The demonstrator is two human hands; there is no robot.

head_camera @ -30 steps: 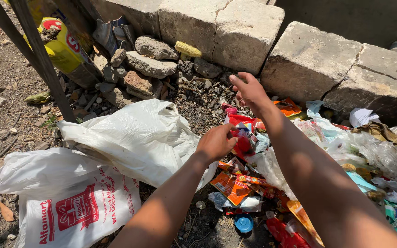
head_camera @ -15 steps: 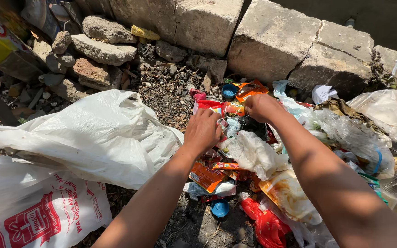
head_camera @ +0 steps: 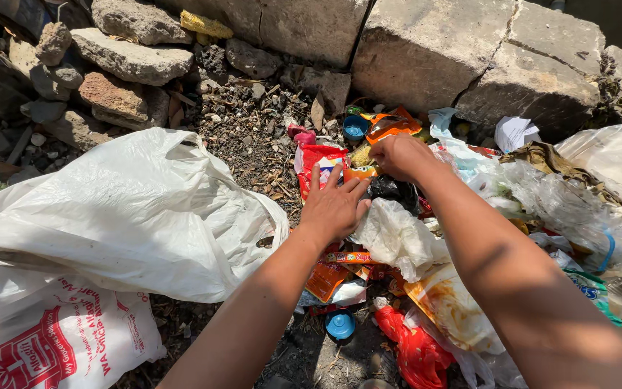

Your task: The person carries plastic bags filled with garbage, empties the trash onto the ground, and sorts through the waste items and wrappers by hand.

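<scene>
Pinching a crumpled orange wrapper (glossy), right hand; left hand lies splayed open.

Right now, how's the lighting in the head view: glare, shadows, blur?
Head view: hard sunlight, white plastic bag nearly blown out; left hand and right hand sharp, casting dark shadows on the wrappers; top right corner behind the stone blocks in deep shade.

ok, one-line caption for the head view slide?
Left hand spread flat over wrappers, right hand closed on an orange wrapper in a litter pile beside a white plastic bag.

Red wrapper beside orange packet; red-printed white bag lower left.
</scene>
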